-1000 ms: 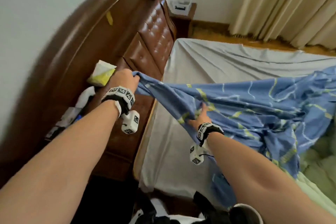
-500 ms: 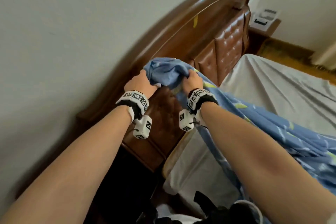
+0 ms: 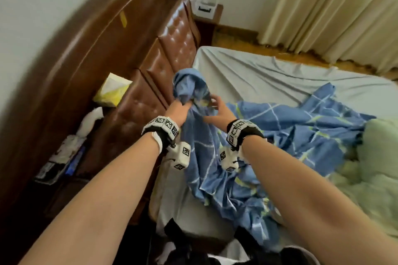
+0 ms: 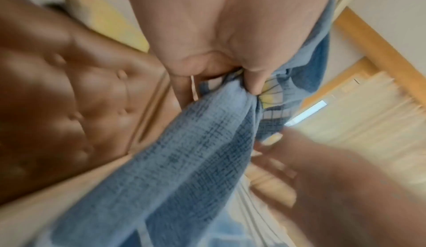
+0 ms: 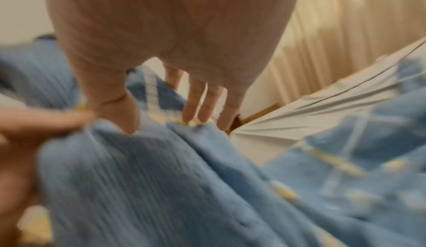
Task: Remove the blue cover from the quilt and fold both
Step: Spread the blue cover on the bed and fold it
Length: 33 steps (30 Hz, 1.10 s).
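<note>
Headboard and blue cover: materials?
Headboard: looks like glossy brown leather or a substitute, button-tufted panels, in a polished wood frame. Blue cover: thin woven cloth, probably crinkled cotton; fine ribbed weave shows, and it bunches softly in the left hand grip.

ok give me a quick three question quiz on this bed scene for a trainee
1. True or false: the left hand grips a bunch of the blue cover.
2. Which describes the right hand? A) clenched round the headboard B) fingers spread beside the bunched cloth C) resting flat on the floor
3. Fill in: the pale green quilt lies at the ______ edge of the head view.

Key:
1. True; the left wrist view shows thumb and fingers pinching the cloth.
2. B
3. right
</note>
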Tool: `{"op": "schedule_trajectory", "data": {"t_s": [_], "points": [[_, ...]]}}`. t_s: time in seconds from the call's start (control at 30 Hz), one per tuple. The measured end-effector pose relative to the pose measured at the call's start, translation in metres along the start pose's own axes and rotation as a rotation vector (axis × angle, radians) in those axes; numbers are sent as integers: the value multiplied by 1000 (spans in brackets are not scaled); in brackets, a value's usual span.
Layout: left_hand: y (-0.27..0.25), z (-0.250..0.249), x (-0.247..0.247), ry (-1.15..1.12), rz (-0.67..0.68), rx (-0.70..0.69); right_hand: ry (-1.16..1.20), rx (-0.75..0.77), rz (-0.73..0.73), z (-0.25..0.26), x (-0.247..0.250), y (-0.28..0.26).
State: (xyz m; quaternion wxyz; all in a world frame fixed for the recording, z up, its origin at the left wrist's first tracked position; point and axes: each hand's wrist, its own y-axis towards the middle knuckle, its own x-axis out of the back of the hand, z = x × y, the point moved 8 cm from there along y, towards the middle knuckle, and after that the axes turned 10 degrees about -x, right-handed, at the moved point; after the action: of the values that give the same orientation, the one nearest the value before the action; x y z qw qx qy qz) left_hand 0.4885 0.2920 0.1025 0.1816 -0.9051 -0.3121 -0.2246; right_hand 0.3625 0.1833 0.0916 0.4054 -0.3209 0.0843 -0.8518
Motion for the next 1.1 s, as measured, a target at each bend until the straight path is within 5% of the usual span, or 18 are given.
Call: {"op": "schedule_trajectory", "data": {"t_s": [0.17, 0.3, 0.43, 0.6, 0.77, 0.9, 1.0, 1.1], "points": [[17, -52, -94, -16, 146, -56, -10, -363, 63, -160, 34, -22], [26, -54, -93, -17, 82, -16, -220, -357, 133, -187, 14, -12], [7, -34, -48, 87, 93, 16, -313, -263, 215, -144, -29, -2], [-32, -3, 21, 703, 259, -76, -639, -97, 248, -80, -74, -1], [-58, 30, 89, 1125, 243, 54, -978, -27, 225, -13, -124, 9], [-82, 46, 151, 1102, 50, 125, -732, 19, 164, 74, -151, 6], [-107, 50, 225, 1017, -179, 257, -223, 6, 22, 139, -159, 14], [-124, 74, 267, 689, -312, 404, -141, 179, 127, 166, -183, 1]]}}
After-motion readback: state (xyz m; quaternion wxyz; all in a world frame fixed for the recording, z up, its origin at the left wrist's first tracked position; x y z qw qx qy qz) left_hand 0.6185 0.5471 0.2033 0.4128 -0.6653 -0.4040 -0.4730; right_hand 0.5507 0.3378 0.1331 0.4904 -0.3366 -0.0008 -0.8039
